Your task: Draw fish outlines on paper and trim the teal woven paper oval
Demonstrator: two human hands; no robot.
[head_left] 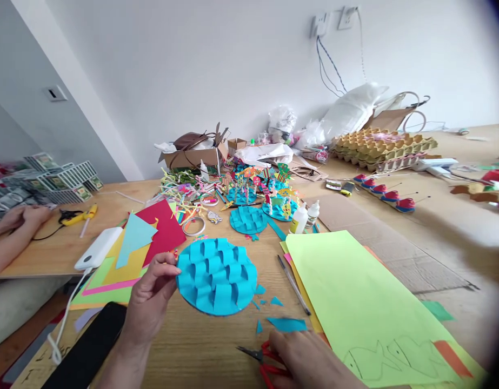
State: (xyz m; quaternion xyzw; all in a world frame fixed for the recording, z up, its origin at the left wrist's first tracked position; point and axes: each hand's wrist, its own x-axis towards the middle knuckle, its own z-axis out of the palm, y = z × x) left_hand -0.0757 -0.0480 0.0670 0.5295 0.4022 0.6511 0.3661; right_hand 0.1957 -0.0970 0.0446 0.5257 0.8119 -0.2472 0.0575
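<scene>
My left hand [150, 302] pinches the left edge of a round blue paper disc [217, 275], which has rows of curled paper strips standing up on it. A small red-orange bit shows by the thumb and fingertips. Low in the view, my right hand [304, 356] is closed over the red handles of a pair of scissors [265, 356], whose dark blades point left above the wood. Some of its fingers are hidden. Between the disc and the scissors lie small blue paper scraps [287, 324]. Further back lies a similar blue disc [248, 220].
Green paper [346, 292] with pencilled fish outlines lies right, beside a pen [293, 285]. Glue bottles [299, 219] stand behind. Coloured sheets [164, 229], a power strip [98, 248] and a black phone [89, 348] are left. Another person's hands [34, 216] rest far left. Egg trays [383, 146] are stacked back right.
</scene>
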